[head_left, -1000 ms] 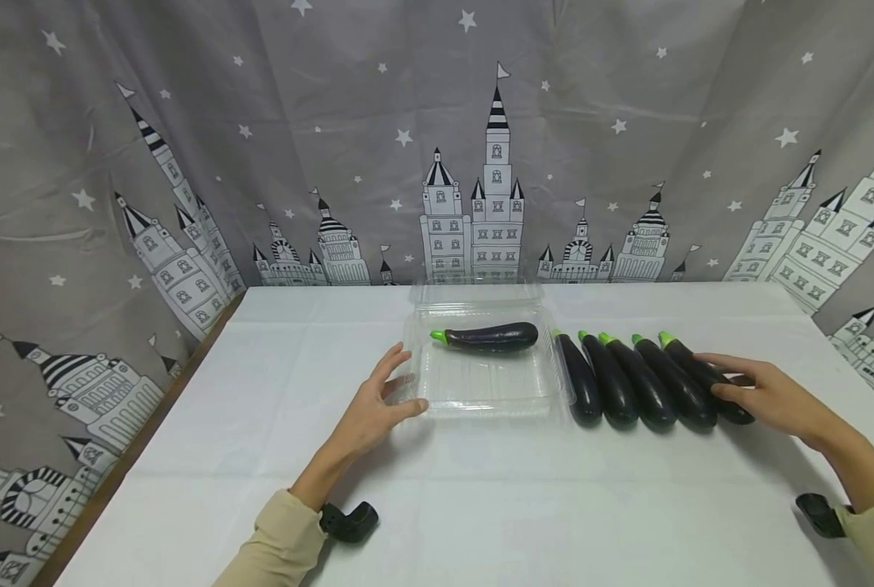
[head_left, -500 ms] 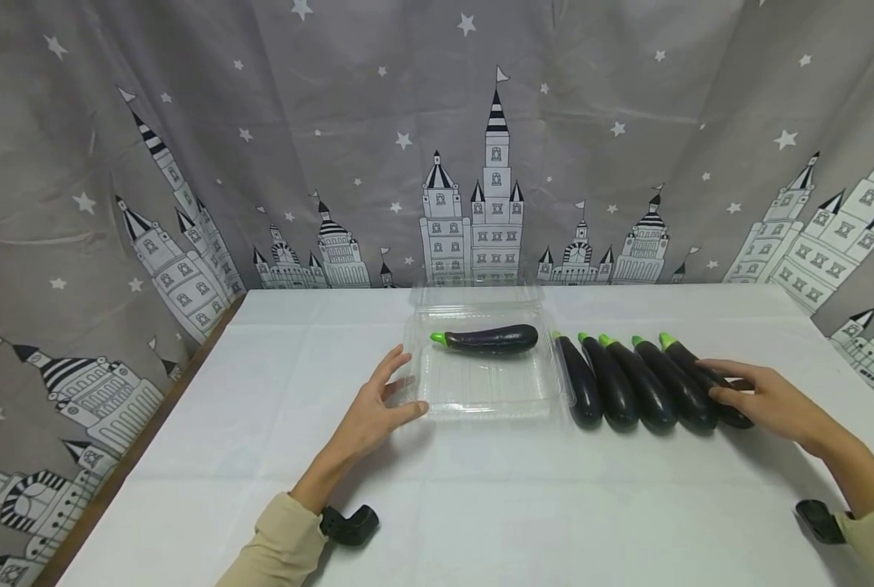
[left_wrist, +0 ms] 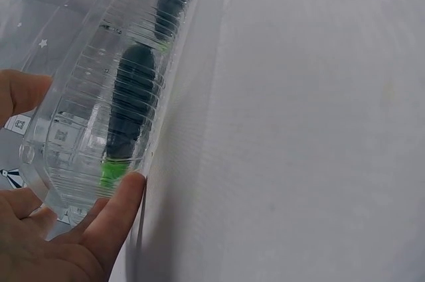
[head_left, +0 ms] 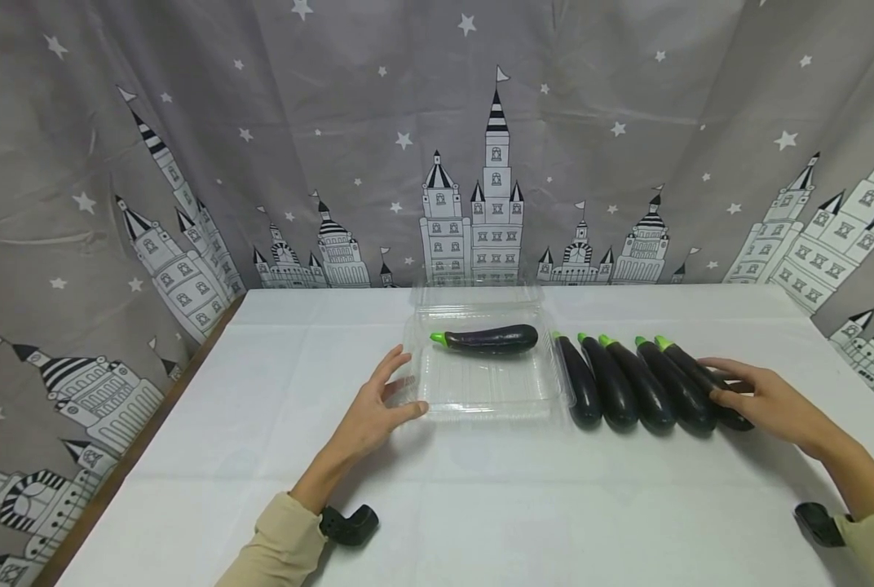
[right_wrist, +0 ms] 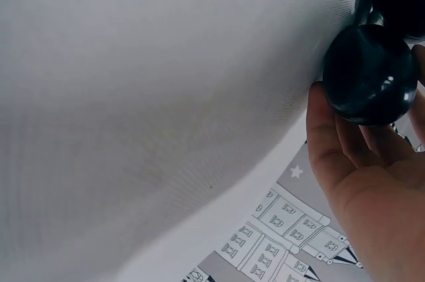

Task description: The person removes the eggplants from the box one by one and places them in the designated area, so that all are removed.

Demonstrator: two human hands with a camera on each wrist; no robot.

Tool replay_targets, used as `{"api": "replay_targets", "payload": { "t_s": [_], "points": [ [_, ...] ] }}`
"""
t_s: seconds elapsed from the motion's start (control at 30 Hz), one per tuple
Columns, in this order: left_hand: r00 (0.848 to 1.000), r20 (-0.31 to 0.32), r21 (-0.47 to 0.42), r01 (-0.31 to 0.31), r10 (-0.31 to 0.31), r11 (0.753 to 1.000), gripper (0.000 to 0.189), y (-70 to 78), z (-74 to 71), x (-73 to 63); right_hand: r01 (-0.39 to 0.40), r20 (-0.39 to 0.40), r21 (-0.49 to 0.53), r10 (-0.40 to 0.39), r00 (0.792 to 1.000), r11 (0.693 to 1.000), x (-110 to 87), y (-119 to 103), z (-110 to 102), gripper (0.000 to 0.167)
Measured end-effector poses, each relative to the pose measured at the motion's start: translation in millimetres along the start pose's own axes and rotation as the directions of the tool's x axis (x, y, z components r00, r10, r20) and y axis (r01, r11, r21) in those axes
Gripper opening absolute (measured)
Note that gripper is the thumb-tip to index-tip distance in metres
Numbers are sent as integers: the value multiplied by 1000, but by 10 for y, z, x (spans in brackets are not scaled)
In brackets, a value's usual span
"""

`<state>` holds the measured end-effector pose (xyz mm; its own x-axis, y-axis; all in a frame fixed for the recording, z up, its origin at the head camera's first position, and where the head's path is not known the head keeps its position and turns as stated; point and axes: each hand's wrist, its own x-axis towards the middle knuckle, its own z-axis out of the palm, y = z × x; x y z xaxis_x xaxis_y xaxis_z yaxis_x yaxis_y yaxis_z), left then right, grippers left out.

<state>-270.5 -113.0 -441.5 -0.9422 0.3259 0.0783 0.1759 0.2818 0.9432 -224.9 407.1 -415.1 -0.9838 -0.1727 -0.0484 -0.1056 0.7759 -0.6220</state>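
A clear plastic clamshell box (head_left: 488,391) stands with its lid raised at the back. One dark purple eggplant (head_left: 492,339) with a green stem lies crosswise inside it. My left hand (head_left: 371,408) rests at the box's left side, fingers spread and nearly straight along the wall, thumb at the near corner. To the right, several more eggplants (head_left: 650,391) lie slanted in a row, stems away from me. My right hand (head_left: 774,399) curls its thumb and fingers round the rightmost eggplant (right_wrist: 372,73). In the right wrist view its rounded end sits among the fingers.
A white cloth (head_left: 481,497) covers the table, whose brown left edge (head_left: 143,432) shows. Behind stands a grey curtain (head_left: 320,98) printed with castles and stars. The leftmost eggplant (head_left: 582,391) of the row lies right beside the box's wall.
The rightmost eggplant's stem end has shifted slightly left toward its neighbour, whose stem has moved a little right. Both hands have stayed almost in place.
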Motion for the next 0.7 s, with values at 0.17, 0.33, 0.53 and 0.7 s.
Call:
{"api": "replay_targets", "payload": {
  "t_s": [0.17,0.33,0.53,0.7],
  "points": [
    [1000,6,-10,-4,4,1000,80,4,-4,1,7,-17,-5,-7,1000,1000,5,12,4,53],
    [1000,6,-8,3,-3,1000,80,11,4,2,-14,-35,-6,14,999,1000,-4,-2,1,54],
    [1000,4,-10,5,-5,1000,80,17,6,0,-21,-77,-28,19,997,999,-9,-80,6,54],
    [1000,4,-18,8,-8,1000,80,18,-2,-2,30,-135,-53,-37,990,998,-18,-165,13,50]
  ]
}}
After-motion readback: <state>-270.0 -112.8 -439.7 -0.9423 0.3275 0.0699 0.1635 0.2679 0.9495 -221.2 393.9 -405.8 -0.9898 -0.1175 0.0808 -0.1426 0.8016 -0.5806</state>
